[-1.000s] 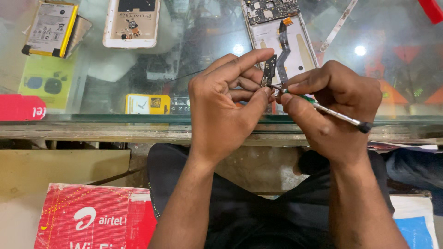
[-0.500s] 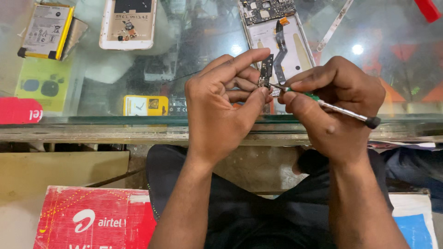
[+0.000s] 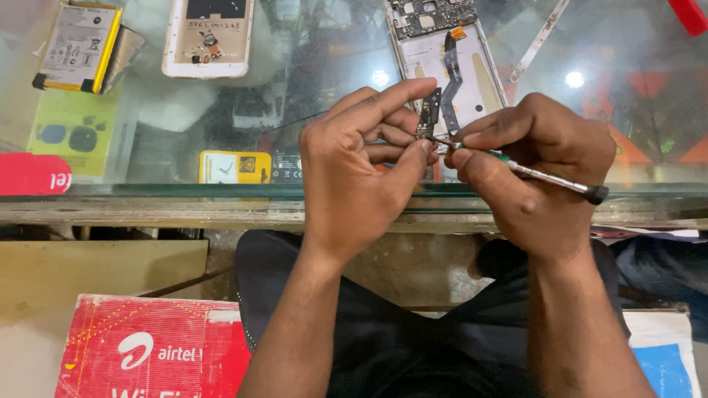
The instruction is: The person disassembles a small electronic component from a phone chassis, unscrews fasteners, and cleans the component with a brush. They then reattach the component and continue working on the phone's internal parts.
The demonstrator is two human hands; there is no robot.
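My left hand (image 3: 361, 169) pinches a small dark circuit board (image 3: 428, 114) between thumb and fingers, above the glass counter's near edge. My right hand (image 3: 535, 173) grips a thin metal screwdriver (image 3: 549, 179) with a black end cap, and its tip touches the small board. Just behind the hands lies an opened white phone body (image 3: 450, 55) with a dark flex strip running down its middle and a bare circuit board at its top.
A glass counter (image 3: 147, 193) spans the view. On it lie a phone battery with a yellow edge (image 3: 74, 48), a white phone back (image 3: 210, 37) and a thin metal strip (image 3: 542, 37). A red box (image 3: 147, 346) sits below left, near my dark-trousered lap.
Both hands hold almost the same position. The screwdriver's rear end has dipped slightly and the view has shifted a little.
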